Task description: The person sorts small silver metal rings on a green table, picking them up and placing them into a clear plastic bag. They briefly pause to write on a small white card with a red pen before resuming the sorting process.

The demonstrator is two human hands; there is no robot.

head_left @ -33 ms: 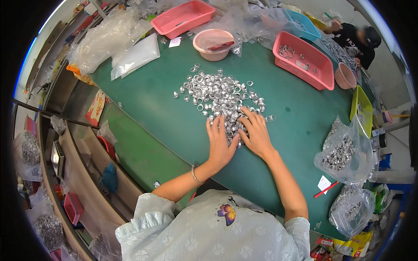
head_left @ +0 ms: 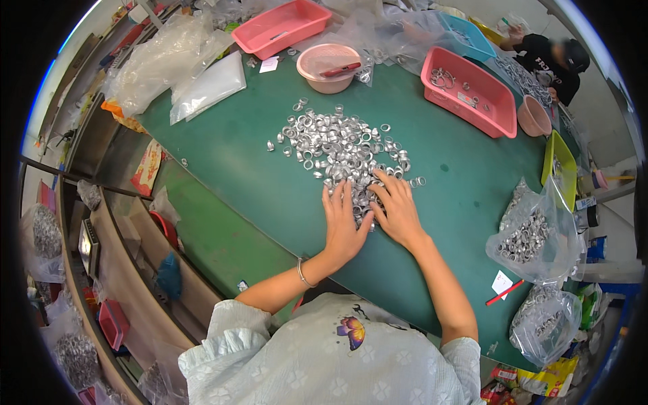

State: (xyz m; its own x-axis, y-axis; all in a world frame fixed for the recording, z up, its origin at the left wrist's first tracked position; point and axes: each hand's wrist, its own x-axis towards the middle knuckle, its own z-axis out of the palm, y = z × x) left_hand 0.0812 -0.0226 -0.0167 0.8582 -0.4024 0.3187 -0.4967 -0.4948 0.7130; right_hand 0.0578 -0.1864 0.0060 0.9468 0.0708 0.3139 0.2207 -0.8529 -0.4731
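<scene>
Loose silvery rings (head_left: 341, 138) on a green worktable (head_left: 236, 152), seen from where an onlooker stands in the room. The rings, metal by their sheen, lie heaped at the centre of the frame, with a few strays at the heap's edges. Each is probably light and stiff, hard to break, and apt to slide or roll on its smooth face. A single ring is best taken by its band, between thumb and forefinger; a group would move more readily under flat fingers.

Below the centre, the left hand (head_left: 343, 233) and the right hand (head_left: 401, 217) meet the heap's near edge. Left: fingers extended, slightly parted, tips at the rings, thumb angled toward the other hand. Right: fingers spread over the rings, thumb held apart. I cannot tell whether either hand pinches a ring beneath its fingers. Most of the heap lies above both hands in the frame; a smaller cluster (head_left: 364, 202) lies between them, and one stray ring (head_left: 421, 181) sits just right of the right hand's fingertips.
</scene>
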